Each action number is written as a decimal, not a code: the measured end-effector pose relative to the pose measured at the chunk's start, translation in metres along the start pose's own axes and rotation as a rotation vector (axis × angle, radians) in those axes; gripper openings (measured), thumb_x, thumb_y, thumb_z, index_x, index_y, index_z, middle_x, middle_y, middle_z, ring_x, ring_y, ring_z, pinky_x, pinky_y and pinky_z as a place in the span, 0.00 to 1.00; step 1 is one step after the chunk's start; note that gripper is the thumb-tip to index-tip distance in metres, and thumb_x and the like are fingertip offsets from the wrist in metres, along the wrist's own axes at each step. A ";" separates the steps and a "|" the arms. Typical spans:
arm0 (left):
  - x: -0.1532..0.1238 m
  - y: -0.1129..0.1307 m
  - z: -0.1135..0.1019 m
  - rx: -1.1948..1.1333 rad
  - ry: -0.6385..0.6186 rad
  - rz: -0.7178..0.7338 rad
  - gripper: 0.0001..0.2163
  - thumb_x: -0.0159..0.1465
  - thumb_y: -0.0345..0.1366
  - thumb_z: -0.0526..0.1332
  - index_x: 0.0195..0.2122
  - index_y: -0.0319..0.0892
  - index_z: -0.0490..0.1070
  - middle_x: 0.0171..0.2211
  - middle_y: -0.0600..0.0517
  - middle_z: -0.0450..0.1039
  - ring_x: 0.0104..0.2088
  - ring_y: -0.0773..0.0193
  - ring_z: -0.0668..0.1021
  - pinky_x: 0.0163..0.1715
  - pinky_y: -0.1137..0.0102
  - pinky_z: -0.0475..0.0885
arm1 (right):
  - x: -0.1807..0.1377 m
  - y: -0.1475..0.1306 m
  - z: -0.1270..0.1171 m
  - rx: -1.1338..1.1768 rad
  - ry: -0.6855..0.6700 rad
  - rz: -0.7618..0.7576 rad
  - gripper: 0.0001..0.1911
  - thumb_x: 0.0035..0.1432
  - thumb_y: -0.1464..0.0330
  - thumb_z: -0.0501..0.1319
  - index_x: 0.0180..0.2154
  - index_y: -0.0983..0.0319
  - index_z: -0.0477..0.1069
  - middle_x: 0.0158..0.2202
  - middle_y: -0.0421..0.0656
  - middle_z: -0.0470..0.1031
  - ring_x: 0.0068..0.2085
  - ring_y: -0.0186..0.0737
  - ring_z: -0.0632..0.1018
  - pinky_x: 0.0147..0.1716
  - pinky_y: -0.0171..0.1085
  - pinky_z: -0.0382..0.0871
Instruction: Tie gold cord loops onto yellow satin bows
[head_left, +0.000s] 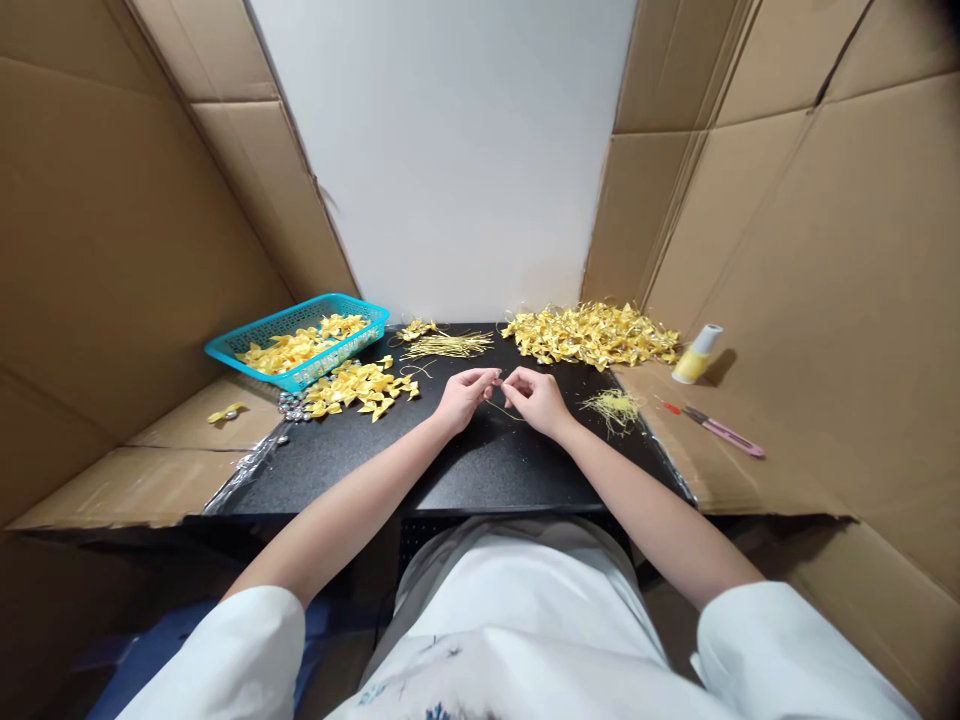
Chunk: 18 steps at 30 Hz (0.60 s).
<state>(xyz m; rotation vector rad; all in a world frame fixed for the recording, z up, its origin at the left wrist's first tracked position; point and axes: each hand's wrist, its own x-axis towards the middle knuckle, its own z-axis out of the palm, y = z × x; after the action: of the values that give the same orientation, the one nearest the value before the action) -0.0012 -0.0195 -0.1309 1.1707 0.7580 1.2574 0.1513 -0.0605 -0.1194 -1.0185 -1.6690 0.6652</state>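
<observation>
My left hand point(466, 397) and my right hand point(538, 397) meet over the middle of the black table, both closed in a pinch with fingertips almost touching. A thin yellow cord point(507, 412) trails from under the left fingers toward the right hand. Whatever small piece sits between the fingertips is too hidden to name. Beyond the left hand lies a bundle of cut gold cords point(450, 346). Yellow ribbon bows point(360, 388) are heaped to the left, beside silver beads point(292, 406). Past the right hand is a large pile of yellow bows with cord loops point(592, 335).
A turquoise basket point(298, 377) of yellow bows stands back left. At right are cord scraps point(613, 408), a thread spool point(697, 355), and a pink-handled cutter point(731, 437) with a red tip. A lone bow point(226, 413) lies on cardboard at left. Cardboard walls point(825, 250) enclose both sides.
</observation>
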 end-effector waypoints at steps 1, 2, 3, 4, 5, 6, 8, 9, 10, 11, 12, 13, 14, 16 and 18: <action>-0.001 0.000 0.000 0.018 0.003 0.010 0.21 0.41 0.47 0.75 0.30 0.37 0.79 0.24 0.52 0.75 0.21 0.74 0.68 0.25 0.74 0.64 | 0.000 0.000 0.000 -0.003 0.003 0.001 0.08 0.54 0.65 0.58 0.25 0.60 0.67 0.19 0.39 0.73 0.21 0.33 0.73 0.24 0.32 0.67; -0.001 0.000 0.000 0.036 0.006 0.021 0.20 0.41 0.46 0.75 0.30 0.37 0.79 0.24 0.52 0.75 0.21 0.74 0.68 0.25 0.73 0.64 | 0.000 0.000 0.001 -0.004 0.009 0.003 0.08 0.54 0.65 0.58 0.25 0.60 0.67 0.19 0.39 0.73 0.21 0.33 0.73 0.24 0.32 0.67; -0.002 0.001 0.001 0.054 0.009 0.031 0.19 0.41 0.45 0.75 0.30 0.38 0.80 0.24 0.52 0.76 0.21 0.73 0.68 0.25 0.73 0.64 | -0.001 0.000 0.001 -0.004 0.011 0.006 0.08 0.54 0.66 0.58 0.25 0.60 0.67 0.19 0.39 0.73 0.21 0.33 0.73 0.24 0.32 0.67; -0.003 0.001 0.001 0.071 0.011 0.042 0.18 0.40 0.44 0.75 0.30 0.38 0.80 0.24 0.52 0.76 0.22 0.72 0.69 0.25 0.73 0.64 | -0.001 0.000 0.002 -0.004 0.011 0.011 0.08 0.54 0.66 0.58 0.25 0.60 0.66 0.19 0.39 0.73 0.21 0.33 0.73 0.24 0.32 0.67; -0.003 0.001 0.001 0.088 0.013 0.053 0.18 0.40 0.43 0.75 0.30 0.39 0.80 0.25 0.52 0.77 0.23 0.71 0.70 0.26 0.72 0.65 | -0.001 0.000 0.002 -0.002 0.010 0.015 0.08 0.54 0.65 0.58 0.25 0.60 0.66 0.19 0.39 0.73 0.21 0.33 0.73 0.24 0.32 0.67; -0.004 0.002 0.001 0.104 0.012 0.061 0.18 0.40 0.42 0.76 0.30 0.39 0.81 0.25 0.51 0.77 0.24 0.70 0.71 0.27 0.72 0.65 | -0.001 0.001 0.003 0.004 0.006 0.022 0.08 0.54 0.65 0.58 0.25 0.60 0.66 0.20 0.39 0.74 0.21 0.33 0.73 0.24 0.32 0.67; -0.006 0.003 0.001 0.135 0.007 0.077 0.17 0.41 0.42 0.75 0.31 0.40 0.81 0.27 0.50 0.78 0.26 0.68 0.73 0.28 0.71 0.66 | -0.001 0.004 0.004 0.035 -0.004 0.048 0.09 0.55 0.63 0.59 0.27 0.60 0.65 0.21 0.39 0.75 0.20 0.32 0.72 0.23 0.32 0.66; -0.006 0.003 0.001 0.150 0.002 0.083 0.17 0.42 0.42 0.75 0.32 0.40 0.81 0.28 0.49 0.78 0.27 0.67 0.73 0.29 0.71 0.67 | 0.000 0.005 0.005 0.063 -0.009 0.071 0.09 0.54 0.62 0.60 0.28 0.60 0.65 0.21 0.38 0.75 0.20 0.32 0.72 0.23 0.32 0.66; -0.007 0.003 0.001 0.163 -0.004 0.090 0.17 0.43 0.43 0.74 0.32 0.40 0.81 0.28 0.49 0.79 0.27 0.66 0.73 0.30 0.70 0.67 | 0.001 0.007 0.005 0.100 -0.013 0.096 0.10 0.54 0.61 0.61 0.29 0.60 0.64 0.22 0.38 0.76 0.19 0.31 0.71 0.22 0.32 0.66; -0.008 0.003 0.000 0.176 -0.013 0.097 0.16 0.44 0.43 0.74 0.32 0.40 0.81 0.28 0.49 0.78 0.27 0.66 0.74 0.30 0.70 0.67 | 0.002 0.009 0.005 0.147 -0.018 0.123 0.11 0.53 0.60 0.62 0.31 0.59 0.64 0.23 0.37 0.76 0.19 0.31 0.71 0.22 0.32 0.67; -0.008 0.003 -0.001 0.187 -0.022 0.106 0.16 0.45 0.44 0.73 0.31 0.40 0.81 0.28 0.49 0.78 0.28 0.65 0.74 0.31 0.69 0.68 | 0.002 0.010 0.006 0.205 -0.025 0.151 0.13 0.51 0.59 0.63 0.32 0.59 0.64 0.24 0.37 0.77 0.19 0.30 0.71 0.22 0.32 0.68; -0.008 0.003 -0.001 0.197 -0.031 0.118 0.15 0.46 0.45 0.73 0.30 0.40 0.81 0.28 0.49 0.78 0.28 0.65 0.74 0.33 0.68 0.69 | 0.003 0.012 0.007 0.271 -0.036 0.178 0.15 0.50 0.59 0.65 0.34 0.59 0.64 0.25 0.36 0.77 0.20 0.30 0.72 0.23 0.32 0.70; -0.008 0.002 -0.002 0.207 -0.039 0.131 0.14 0.46 0.45 0.73 0.28 0.40 0.81 0.29 0.49 0.77 0.29 0.64 0.74 0.34 0.68 0.69 | 0.004 0.013 0.008 0.340 -0.053 0.205 0.17 0.49 0.59 0.66 0.36 0.59 0.64 0.26 0.36 0.78 0.21 0.31 0.74 0.25 0.33 0.72; -0.008 0.002 -0.002 0.224 -0.047 0.161 0.13 0.46 0.46 0.72 0.25 0.41 0.80 0.31 0.49 0.77 0.33 0.63 0.75 0.38 0.67 0.70 | 0.005 0.015 0.009 0.472 -0.090 0.258 0.20 0.47 0.59 0.68 0.40 0.59 0.66 0.29 0.38 0.79 0.25 0.33 0.78 0.30 0.35 0.75; -0.008 0.001 -0.001 0.236 -0.048 0.189 0.13 0.46 0.46 0.72 0.25 0.41 0.80 0.33 0.48 0.76 0.37 0.61 0.75 0.41 0.66 0.69 | 0.006 0.017 0.011 0.573 -0.109 0.300 0.23 0.46 0.60 0.70 0.43 0.59 0.68 0.34 0.41 0.80 0.31 0.36 0.81 0.35 0.36 0.76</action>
<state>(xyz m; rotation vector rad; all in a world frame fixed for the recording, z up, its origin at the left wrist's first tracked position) -0.0046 -0.0274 -0.1318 1.4877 0.7897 1.3149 0.1458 -0.0462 -0.1338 -0.8229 -1.3007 1.3275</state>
